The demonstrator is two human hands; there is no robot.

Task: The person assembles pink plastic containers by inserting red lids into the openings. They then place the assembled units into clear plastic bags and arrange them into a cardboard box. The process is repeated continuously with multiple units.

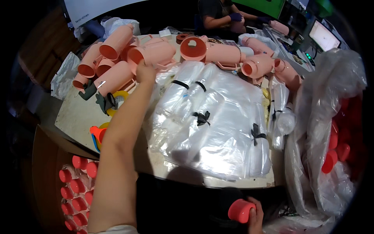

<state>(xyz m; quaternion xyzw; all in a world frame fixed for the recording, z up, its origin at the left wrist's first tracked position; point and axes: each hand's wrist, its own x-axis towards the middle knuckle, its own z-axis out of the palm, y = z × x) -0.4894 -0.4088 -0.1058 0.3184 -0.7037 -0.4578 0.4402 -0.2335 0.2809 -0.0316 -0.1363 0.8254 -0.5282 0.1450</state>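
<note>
Red caps (78,195) are filling the box (44,156); my left hand (145,72) is closing on a pink cup (154,54), my right hand (255,214) gripping a red cap (240,210).

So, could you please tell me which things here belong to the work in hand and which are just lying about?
In hand:
- left hand on pink jug
- right hand holding red lid

Lying about:
- clear bag bundles
- tape roll
- box of red lids

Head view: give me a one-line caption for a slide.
Left hand reaches to a pink plastic jug in the pile, while the right hand holds a red cap near the table edge.
</note>
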